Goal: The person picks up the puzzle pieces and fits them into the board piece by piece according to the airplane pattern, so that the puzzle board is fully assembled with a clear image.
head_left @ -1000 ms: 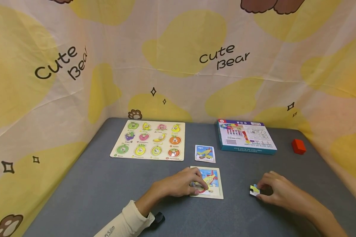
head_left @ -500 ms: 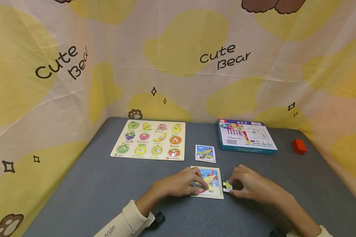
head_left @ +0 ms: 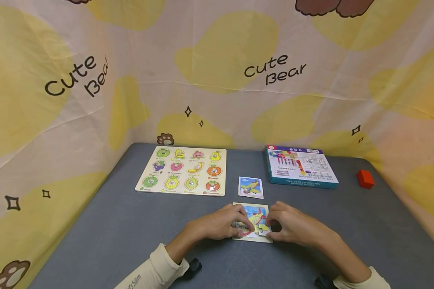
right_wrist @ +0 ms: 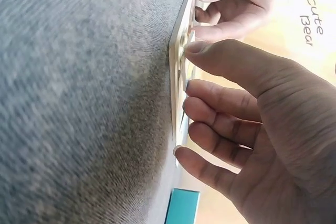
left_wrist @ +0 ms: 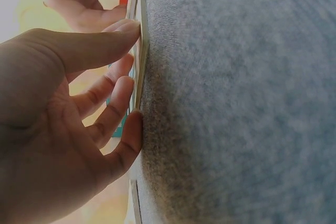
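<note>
A small jigsaw puzzle in a pale wooden frame (head_left: 254,240) lies on the table, showing a yellow and red plane on blue sky. My left hand (head_left: 220,222) rests its thumb and fingertips on the left part, hiding some of the picture. Over the lower right corner, my right hand (head_left: 293,221) pinches a yellow-and-white puzzle piece (head_left: 263,230) between thumb and fingers. That piece overlaps the corner area of the frame, slightly off the neighbouring pieces. In the right wrist view, the right thumb and fingertips (right_wrist: 195,47) sit right at the board's edge.
Behind the puzzle lies a plane picture card (head_left: 250,187). A wooden fruit peg board (head_left: 182,173) is at the back left. A flat teal-edged box (head_left: 300,166) and a red block (head_left: 365,179) stand at the back right. Patterned cloth (head_left: 217,80) rises behind the table (head_left: 130,241).
My right hand has moved left with the puzzle piece, from the table on the right to over the frame's lower right corner. My left hand has stayed on the puzzle.
</note>
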Tool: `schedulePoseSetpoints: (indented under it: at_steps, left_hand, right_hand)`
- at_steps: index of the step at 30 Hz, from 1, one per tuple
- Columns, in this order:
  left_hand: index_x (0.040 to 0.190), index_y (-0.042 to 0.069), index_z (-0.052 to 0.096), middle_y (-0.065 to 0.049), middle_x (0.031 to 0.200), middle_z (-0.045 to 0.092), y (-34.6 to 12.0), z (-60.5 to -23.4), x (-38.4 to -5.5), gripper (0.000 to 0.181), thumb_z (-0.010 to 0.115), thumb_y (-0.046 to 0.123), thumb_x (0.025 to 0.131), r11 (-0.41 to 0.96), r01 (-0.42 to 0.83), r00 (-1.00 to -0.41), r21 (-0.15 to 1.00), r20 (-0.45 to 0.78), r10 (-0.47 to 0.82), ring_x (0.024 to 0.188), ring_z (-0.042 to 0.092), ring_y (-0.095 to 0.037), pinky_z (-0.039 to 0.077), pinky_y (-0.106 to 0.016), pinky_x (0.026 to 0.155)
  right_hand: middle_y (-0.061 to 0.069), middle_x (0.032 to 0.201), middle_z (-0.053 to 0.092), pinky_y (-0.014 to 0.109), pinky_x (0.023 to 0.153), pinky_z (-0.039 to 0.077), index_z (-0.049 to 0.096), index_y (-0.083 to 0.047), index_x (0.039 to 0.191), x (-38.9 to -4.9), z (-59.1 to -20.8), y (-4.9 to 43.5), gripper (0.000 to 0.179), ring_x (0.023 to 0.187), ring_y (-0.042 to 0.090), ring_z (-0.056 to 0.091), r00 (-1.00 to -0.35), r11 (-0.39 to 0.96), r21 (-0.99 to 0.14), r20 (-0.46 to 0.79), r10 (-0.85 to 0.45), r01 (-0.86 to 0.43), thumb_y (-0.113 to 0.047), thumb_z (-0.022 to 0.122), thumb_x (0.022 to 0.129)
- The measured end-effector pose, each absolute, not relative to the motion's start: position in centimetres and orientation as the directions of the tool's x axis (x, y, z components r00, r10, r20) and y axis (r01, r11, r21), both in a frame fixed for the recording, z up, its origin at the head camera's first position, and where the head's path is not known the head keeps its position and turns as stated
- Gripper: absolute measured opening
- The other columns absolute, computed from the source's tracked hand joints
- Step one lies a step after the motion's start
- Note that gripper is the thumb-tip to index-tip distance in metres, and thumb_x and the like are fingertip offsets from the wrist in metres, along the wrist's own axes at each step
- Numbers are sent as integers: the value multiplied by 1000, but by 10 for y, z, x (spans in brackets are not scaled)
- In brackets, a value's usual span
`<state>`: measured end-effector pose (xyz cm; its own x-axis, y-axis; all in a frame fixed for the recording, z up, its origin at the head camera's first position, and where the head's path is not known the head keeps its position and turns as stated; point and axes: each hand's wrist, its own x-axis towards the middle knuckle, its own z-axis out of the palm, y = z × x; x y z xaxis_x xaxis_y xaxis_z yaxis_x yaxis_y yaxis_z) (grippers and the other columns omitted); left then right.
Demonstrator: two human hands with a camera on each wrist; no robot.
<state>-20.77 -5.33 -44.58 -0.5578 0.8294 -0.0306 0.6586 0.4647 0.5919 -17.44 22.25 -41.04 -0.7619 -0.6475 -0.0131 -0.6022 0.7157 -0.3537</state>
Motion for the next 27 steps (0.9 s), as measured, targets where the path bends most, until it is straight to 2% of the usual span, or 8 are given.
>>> schedulePoseSetpoints:
  at_steps: [2, 5, 12, 20, 27]
  left_hand:
    - [127, 33, 78, 8, 123, 60, -53, -453, -211, 29, 74, 21, 100, 454, 678, -549, 579, -11, 835, 110, 50, -9, 42, -32, 94]
    - [125, 31, 79, 8, 121, 61, -53, -445, -207, 28, 75, 20, 99, 464, 666, -558, 583, -23, 830, 109, 50, -9, 42, -31, 94]
    - [124, 28, 80, 8, 121, 60, -51, -425, -195, 28, 75, 15, 99, 529, 597, -603, 604, -98, 792, 109, 48, -7, 40, -29, 96]
    - [126, 24, 79, 5, 122, 61, -53, -428, -197, 28, 73, 16, 101, 497, 630, -579, 597, -66, 812, 109, 48, -9, 40, -29, 94]
    - [124, 27, 80, 7, 122, 61, -51, -424, -195, 29, 75, 14, 99, 527, 587, -604, 614, -101, 790, 108, 48, -6, 40, -28, 95]
  right_hand:
    - [-15, 97, 56, 27, 79, 48, 77, -24, 99, -174, -412, 222, 20, 93, 3, 49, -761, 714, -358, -12, -648, -602, -38, 86, 89]
    - [-15, 98, 56, 27, 79, 48, 77, -25, 99, -174, -413, 221, 20, 93, 4, 49, -766, 718, -369, -25, -642, -590, -39, 86, 89]
    - [-15, 98, 57, 27, 79, 48, 78, -25, 100, -174, -413, 222, 20, 94, 4, 49, -765, 716, -380, -35, -644, -585, -40, 86, 89]
    - [-16, 101, 60, 30, 83, 52, 79, -25, 100, -174, -414, 221, 19, 96, 4, 52, -757, 706, -374, -16, -653, -601, -40, 86, 89]
    - [-17, 100, 60, 32, 83, 53, 78, -28, 99, -173, -417, 220, 17, 95, 3, 53, -761, 711, -361, -5, -648, -603, -41, 85, 90]
